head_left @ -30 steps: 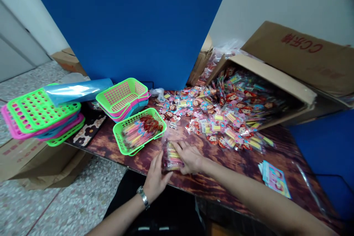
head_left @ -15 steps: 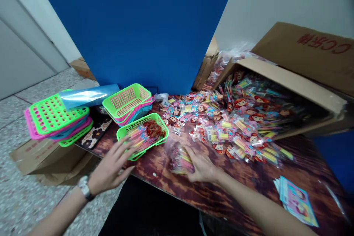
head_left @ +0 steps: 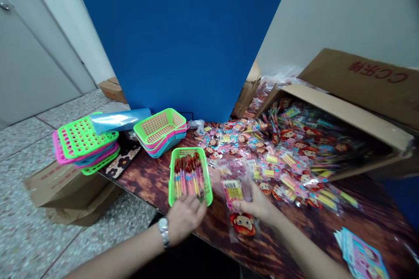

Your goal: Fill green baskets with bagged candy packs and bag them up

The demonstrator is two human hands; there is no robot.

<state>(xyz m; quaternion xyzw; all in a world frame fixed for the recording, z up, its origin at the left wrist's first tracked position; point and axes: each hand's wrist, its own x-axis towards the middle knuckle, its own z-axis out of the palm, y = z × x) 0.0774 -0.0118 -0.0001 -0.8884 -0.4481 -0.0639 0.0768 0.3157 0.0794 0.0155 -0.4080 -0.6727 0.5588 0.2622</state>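
Green openwork basket (head_left: 207, 178): long axis is running near to far; left hand (head_left: 186, 217), the nearer, is curling over its near end, grip unclear. Right hand (head_left: 257, 202) is clasping cartoon-head packets (head_left: 233, 192), lying lengthwise, right of the basket.

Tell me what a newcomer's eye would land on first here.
Probably the large blue panel behind the table, then the open carton at right, with colourful packets spread at its mouth. Nearer the middle, a bright green basket draws attention, the left hand at its near end; beside it, the right hand holds wrapped items.
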